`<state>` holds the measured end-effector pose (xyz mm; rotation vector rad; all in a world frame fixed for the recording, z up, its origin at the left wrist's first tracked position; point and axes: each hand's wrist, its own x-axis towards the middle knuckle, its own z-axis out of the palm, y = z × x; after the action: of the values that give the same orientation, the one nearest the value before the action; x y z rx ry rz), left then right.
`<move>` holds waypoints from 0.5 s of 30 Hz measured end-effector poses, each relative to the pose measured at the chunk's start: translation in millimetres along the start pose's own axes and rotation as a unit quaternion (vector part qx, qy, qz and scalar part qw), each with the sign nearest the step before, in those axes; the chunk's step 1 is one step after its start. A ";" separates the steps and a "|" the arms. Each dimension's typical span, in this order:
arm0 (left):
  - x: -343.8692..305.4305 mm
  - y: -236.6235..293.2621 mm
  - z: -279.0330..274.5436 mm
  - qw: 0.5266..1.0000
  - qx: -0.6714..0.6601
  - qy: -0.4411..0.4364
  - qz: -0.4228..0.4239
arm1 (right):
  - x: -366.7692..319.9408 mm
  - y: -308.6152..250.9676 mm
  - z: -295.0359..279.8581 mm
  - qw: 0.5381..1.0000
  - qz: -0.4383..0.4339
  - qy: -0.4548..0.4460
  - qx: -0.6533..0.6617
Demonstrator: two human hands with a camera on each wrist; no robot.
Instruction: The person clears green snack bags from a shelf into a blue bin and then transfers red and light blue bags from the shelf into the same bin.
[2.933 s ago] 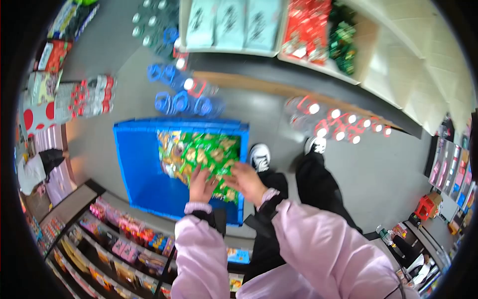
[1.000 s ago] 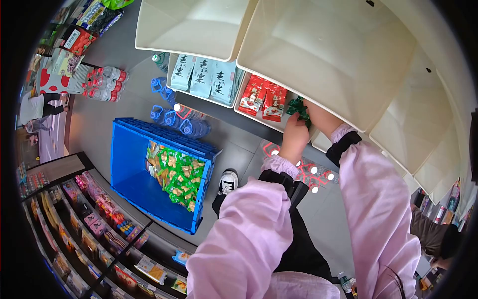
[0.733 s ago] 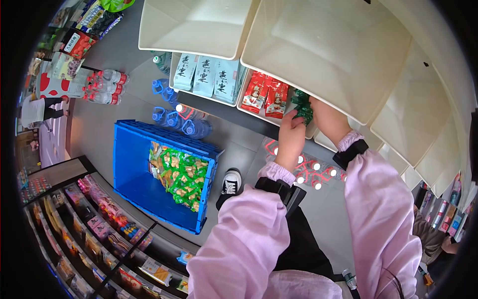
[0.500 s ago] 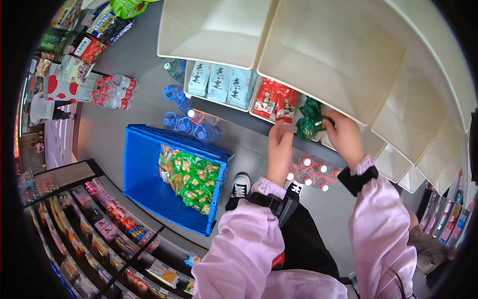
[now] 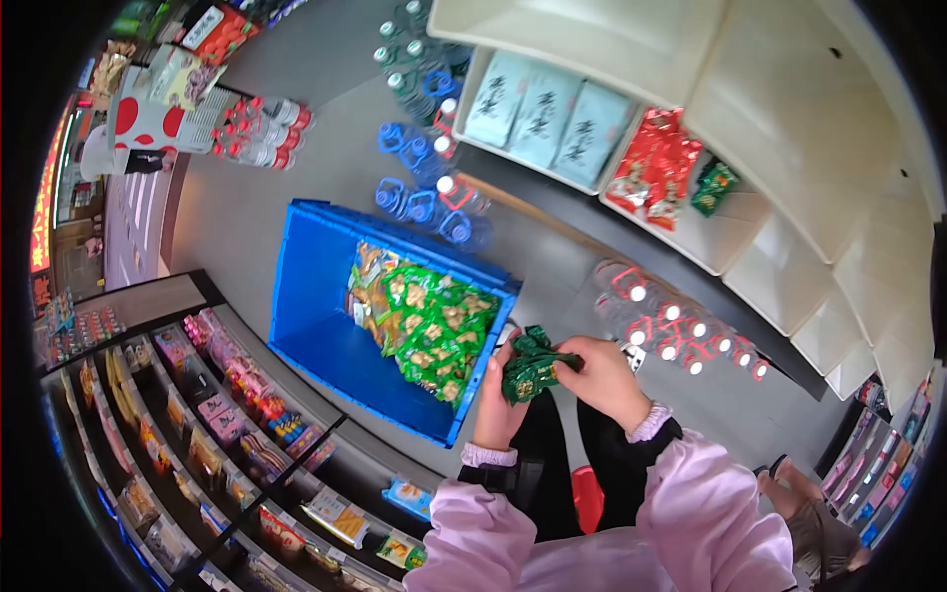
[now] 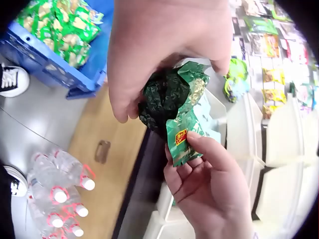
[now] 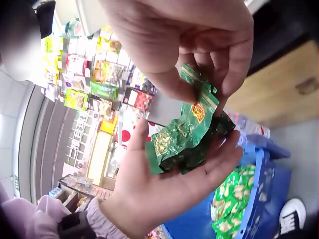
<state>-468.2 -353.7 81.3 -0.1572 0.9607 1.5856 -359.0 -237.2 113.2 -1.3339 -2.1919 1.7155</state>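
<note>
Small green foil snack packets lie bunched between my two hands, near the front right edge of the blue crate. My left hand cups them from beneath; in the right wrist view its palm is under them, with the thumb and fingers on either side. My right hand pinches the end of one packet, beside its red and yellow label. Inside the crate are larger green snack bags. Another green packet stays in a cream bin, beside red packets.
Light blue pouches fill the neighbouring bin. Bottled water stands on the floor below the bins, and blue-handled jugs behind the crate. A snack shelf runs along the left. Another person's legs show at lower right.
Earliest, both hands were on the bags in the crate. They then took green packets from the bin and carried them left and down to beside the crate.
</note>
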 end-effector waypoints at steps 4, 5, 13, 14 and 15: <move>-14.9 6.1 -90.3 0.993 -0.024 0.116 -0.017 | 31.4 20.7 99.8 0.997 0.002 -0.064 -0.033; -13.2 7.1 -114.7 0.989 -0.016 0.145 -0.024 | 40.1 27.6 126.7 0.997 0.004 -0.068 -0.041; 27.2 6.6 -260.0 0.949 -0.026 0.293 -0.116 | 109.1 77.4 271.3 0.963 -0.025 -0.096 -0.251; 31.1 -2.7 -284.2 0.958 -0.028 0.254 -0.130 | 112.6 82.2 277.9 0.960 -0.024 -0.086 -0.266; 38.5 -14.6 -301.3 0.970 0.004 0.213 -0.116 | 116.2 87.1 284.7 0.950 -0.024 -0.074 -0.303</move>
<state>-587.3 -520.0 -143.7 -0.6026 1.2282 1.3550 -528.6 -379.3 -117.3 -1.2492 -2.9637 1.1942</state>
